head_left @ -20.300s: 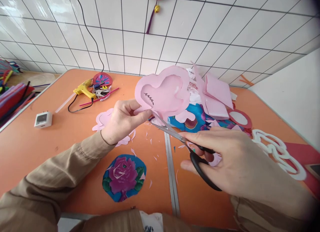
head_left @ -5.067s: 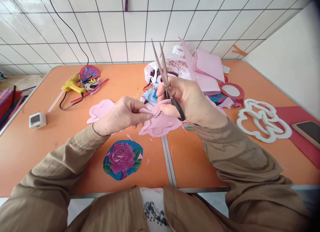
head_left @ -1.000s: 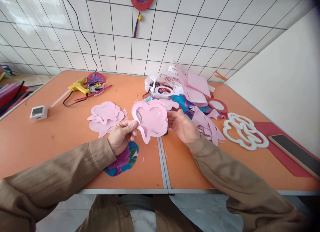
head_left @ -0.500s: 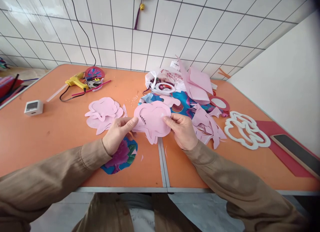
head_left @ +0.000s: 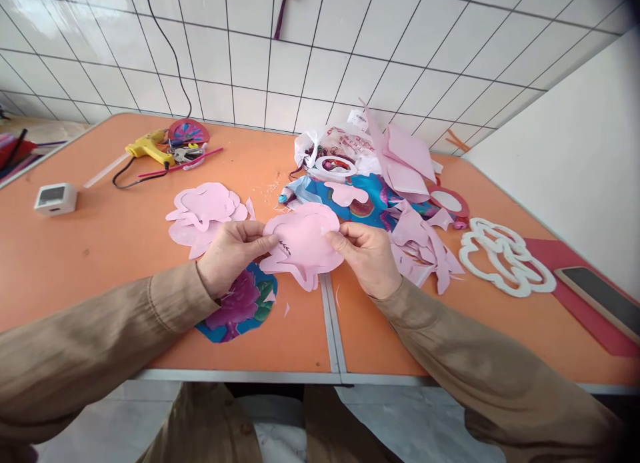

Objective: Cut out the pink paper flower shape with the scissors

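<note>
A pink cloud-shaped cutout (head_left: 306, 240), with a small dark leafy sprig mark near its left side, is held up over the table. My left hand (head_left: 235, 253) pinches its left edge between thumb and fingers. My right hand (head_left: 367, 256) grips the right edge the same way. Below my left wrist lies a blue floral fabric piece (head_left: 245, 303), partly covered by that hand and sleeve. Just beyond my left hand rests a pile of similar pink cutouts (head_left: 203, 210). Pink scraps (head_left: 420, 240) lie to the right of my right hand.
A yellow glue gun (head_left: 150, 148) with a cord and a small white device (head_left: 56, 199) sit at left. Blue fabric (head_left: 320, 193), a plastic bag (head_left: 345, 143) and folded pink sheets (head_left: 405, 156) are heaped at the back. White cloud-shaped frames (head_left: 505, 263) and a phone (head_left: 600, 300) lie right.
Both hands still hold the pink cutout, which has tilted slightly, its left lobe now showing more. The camera view has shifted a little downward.
</note>
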Available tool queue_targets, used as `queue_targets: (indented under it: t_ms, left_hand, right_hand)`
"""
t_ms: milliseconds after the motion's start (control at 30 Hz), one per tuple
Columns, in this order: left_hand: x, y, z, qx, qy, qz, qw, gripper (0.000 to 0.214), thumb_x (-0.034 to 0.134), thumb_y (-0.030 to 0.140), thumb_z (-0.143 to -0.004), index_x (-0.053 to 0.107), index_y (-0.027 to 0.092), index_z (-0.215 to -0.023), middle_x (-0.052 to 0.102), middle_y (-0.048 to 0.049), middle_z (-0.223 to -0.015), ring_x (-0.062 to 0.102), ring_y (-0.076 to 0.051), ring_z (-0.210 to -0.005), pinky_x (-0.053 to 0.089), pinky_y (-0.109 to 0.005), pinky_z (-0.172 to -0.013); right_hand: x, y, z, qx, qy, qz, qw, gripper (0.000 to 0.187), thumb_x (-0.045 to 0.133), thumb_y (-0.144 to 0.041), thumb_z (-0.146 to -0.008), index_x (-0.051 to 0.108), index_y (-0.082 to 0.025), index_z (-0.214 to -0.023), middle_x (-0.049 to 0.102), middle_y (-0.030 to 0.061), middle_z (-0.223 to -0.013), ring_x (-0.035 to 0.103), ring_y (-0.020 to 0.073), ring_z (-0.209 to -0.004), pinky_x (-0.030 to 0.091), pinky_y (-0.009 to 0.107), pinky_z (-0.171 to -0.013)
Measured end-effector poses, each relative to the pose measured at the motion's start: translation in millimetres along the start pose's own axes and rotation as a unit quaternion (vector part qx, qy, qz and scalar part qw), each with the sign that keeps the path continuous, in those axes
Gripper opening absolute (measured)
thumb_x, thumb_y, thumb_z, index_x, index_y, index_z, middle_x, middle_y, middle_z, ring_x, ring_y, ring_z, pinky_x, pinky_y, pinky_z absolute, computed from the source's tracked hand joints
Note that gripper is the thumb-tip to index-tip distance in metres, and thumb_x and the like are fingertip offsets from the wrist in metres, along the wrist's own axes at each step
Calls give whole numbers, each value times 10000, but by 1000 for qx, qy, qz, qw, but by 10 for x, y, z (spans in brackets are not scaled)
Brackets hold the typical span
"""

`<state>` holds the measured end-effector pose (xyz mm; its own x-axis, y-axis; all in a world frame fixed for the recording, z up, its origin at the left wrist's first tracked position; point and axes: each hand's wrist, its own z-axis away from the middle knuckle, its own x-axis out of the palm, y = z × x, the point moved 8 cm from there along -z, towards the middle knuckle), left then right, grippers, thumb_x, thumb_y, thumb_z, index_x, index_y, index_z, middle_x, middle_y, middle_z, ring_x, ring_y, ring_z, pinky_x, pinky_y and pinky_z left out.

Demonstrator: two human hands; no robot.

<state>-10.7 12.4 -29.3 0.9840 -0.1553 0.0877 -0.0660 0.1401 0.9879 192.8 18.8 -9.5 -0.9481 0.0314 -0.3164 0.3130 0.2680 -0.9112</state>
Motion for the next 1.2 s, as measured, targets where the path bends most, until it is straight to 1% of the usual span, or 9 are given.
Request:
queue_targets:
  t_ms: [133, 300, 500, 567, 667, 833, 933, 1033, 1200]
  left_hand:
    - [14, -20, 14, 0, -3, 15, 1000, 296, 872, 376, -626, 762, 112, -703, 712, -63, -651, 578, -112, -548, 446, -227, -525]
    - [47, -54, 22, -15, -13, 65, 998, 293, 906, 330, -578, 756, 117, -711, 731, -68, -689, 631, -138, -578, 512, -257, -567]
    - [25, -53, 4, -13, 3, 64, 998, 312, 905, 354, -574, 736, 114, -677, 728, -63, -667, 631, -132, -564, 506, -247, -555]
    - [21, -51, 0, -12, 5, 62, 998, 332, 906, 376, -568, 735, 113, -676, 730, -62, -667, 634, -131, -566, 511, -247, -561]
    - [18, -59, -2, -14, 6, 60, 998, 353, 911, 393, -556, 735, 111, -676, 729, -57, -665, 632, -124, -559, 511, -240, -558]
    - [21, -87, -7, -22, -4, 69, 997, 371, 927, 393, -539, 749, 118, -713, 739, -54, -682, 649, -137, -578, 530, -252, -578]
    - [38, -74, -8, -15, -14, 77, 997, 371, 927, 392, -550, 764, 116, -739, 739, -54, -690, 638, -131, -582, 507, -239, -556]
    - [65, -49, 1, -12, -23, 86, 996, 348, 937, 338, -540, 776, 112, -750, 742, -53, -701, 622, -116, -587, 488, -220, -546]
    - [77, -71, 15, -34, -21, 91, 995, 300, 939, 261, -532, 771, 113, -732, 751, -52, -707, 640, -124, -611, 522, -238, -593]
  right_hand:
    - [-17, -6, -4, -9, 10, 8, 1000, 399, 682, -481, -757, 497, -204, -537, 378, -40, -543, 312, 99, -544, 291, 256, -486]
    - [-18, -17, -8, -9, 12, 9, 1000, 383, 680, -497, -750, 542, -201, -550, 400, -38, -538, 334, 102, -543, 304, 255, -487]
    - [-33, 19, -4, -15, 17, -8, 1000, 332, 654, -476, -787, 639, -195, -613, 560, -2, -615, 482, 138, -618, 407, 280, -575]
    - [-44, 47, -3, -17, 22, -14, 1000, 297, 650, -445, -794, 654, -196, -633, 584, -1, -627, 502, 142, -623, 426, 289, -596]
    - [-54, 86, -7, -16, 31, -19, 999, 264, 655, -415, -792, 654, -198, -641, 586, -6, -618, 500, 140, -606, 428, 292, -588]
    - [-51, 111, -16, -14, 33, -19, 999, 274, 655, -417, -785, 651, -193, -627, 575, -8, -611, 487, 136, -598, 413, 286, -571]
    - [-57, 108, -16, -13, 36, -18, 999, 275, 657, -416, -782, 649, -190, -626, 575, -5, -615, 485, 137, -602, 406, 283, -566]
    - [-59, 98, -17, -13, 37, -17, 999, 265, 662, -412, -776, 652, -191, -629, 580, -3, -614, 492, 141, -609, 411, 287, -575]
    - [-45, 94, -22, -17, 29, -20, 999, 282, 667, -415, -782, 645, -189, -614, 572, -8, -597, 477, 133, -592, 401, 288, -569]
